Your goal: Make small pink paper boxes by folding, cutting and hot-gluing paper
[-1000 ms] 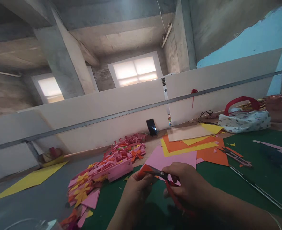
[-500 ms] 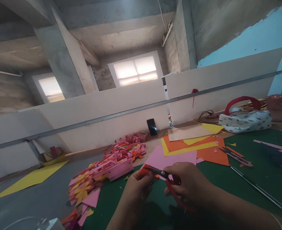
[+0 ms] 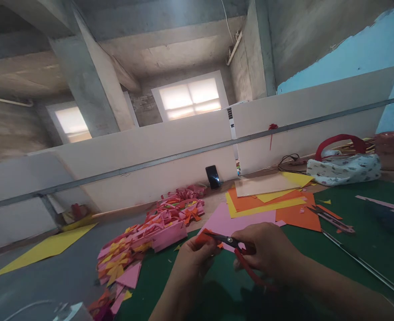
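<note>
Low at the near edge of the green felt-like mat (image 3: 350,249), both hands are working close together. The left hand (image 3: 193,261) is reaching in from below with its wrist bent upward, its thumb and fingertips pinching a small orange-red scrap of paper (image 3: 204,236) just above the mat. The right hand (image 3: 267,254) is coming in from the right with the forearm lying low across the mat, its fingers curling tightly around the red loop handles of a small pair of black-bladed scissors (image 3: 228,240). The blades are pointing left and meeting the scrap at its edge; whether they are parted or closed is too small to tell.

Just beyond the hands, flat matte sheets of pink, yellow and orange craft paper (image 3: 267,205) are lying in an overlapping fan. To the left, a heap of folded pink, orange and yellow paper bows (image 3: 150,234) is spreading over the mat's edge. A second pair of slim scissors (image 3: 330,219) is resting on the mat to the right, well apart from the hands. A dark glossy phone (image 3: 213,177) is leaning upright against the pale partition board (image 3: 143,165). No writing is readable anywhere.
</note>
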`<action>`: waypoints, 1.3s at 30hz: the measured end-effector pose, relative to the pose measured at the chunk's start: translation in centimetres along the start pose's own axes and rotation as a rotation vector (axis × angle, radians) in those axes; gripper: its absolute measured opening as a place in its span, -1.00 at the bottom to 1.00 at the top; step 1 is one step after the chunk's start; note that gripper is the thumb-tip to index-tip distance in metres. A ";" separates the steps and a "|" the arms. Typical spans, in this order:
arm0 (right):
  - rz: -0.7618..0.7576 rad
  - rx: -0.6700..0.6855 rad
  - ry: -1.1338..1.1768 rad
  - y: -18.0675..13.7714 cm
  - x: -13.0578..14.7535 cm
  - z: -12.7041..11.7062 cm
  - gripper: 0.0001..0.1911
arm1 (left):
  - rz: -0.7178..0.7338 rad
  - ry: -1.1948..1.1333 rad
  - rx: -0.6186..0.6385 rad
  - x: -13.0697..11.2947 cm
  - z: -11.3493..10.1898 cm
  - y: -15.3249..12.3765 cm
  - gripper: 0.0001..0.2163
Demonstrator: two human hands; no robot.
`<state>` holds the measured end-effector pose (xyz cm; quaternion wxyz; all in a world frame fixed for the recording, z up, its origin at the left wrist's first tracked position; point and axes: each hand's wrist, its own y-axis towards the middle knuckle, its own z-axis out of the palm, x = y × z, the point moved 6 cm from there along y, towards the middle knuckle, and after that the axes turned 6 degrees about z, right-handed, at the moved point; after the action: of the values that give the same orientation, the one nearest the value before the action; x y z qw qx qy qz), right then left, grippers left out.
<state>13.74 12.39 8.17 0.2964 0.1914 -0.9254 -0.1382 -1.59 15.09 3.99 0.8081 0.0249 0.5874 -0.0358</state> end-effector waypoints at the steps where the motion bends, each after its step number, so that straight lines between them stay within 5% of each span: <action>1: 0.000 -0.002 -0.003 0.0 0.0 -0.1 -0.80 | 0.003 0.001 0.000 0.0 0.0 0.0 -0.72; 15: -0.004 0.017 -0.019 0.0 -0.1 0.0 -0.76 | 0.042 0.166 0.005 -0.4 -0.8 0.5 -0.70; 23: 0.000 0.024 -0.026 0.2 -0.1 -0.3 -0.76 | 0.060 0.020 -0.088 -1.0 -0.9 0.1 -0.71; 30: -0.007 0.022 -0.043 0.2 -0.1 -0.2 -0.76 | 0.148 0.268 -0.088 -0.8 -2.1 1.0 -0.69; 39: -0.029 0.043 -0.026 0.1 0.0 -0.2 -0.71 | 0.147 0.339 -0.013 -1.7 -0.8 0.1 -0.77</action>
<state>13.87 12.43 8.32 0.2779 0.2095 -0.9291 -0.1253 -2.89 15.29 5.35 0.6981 0.0682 0.7121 0.0317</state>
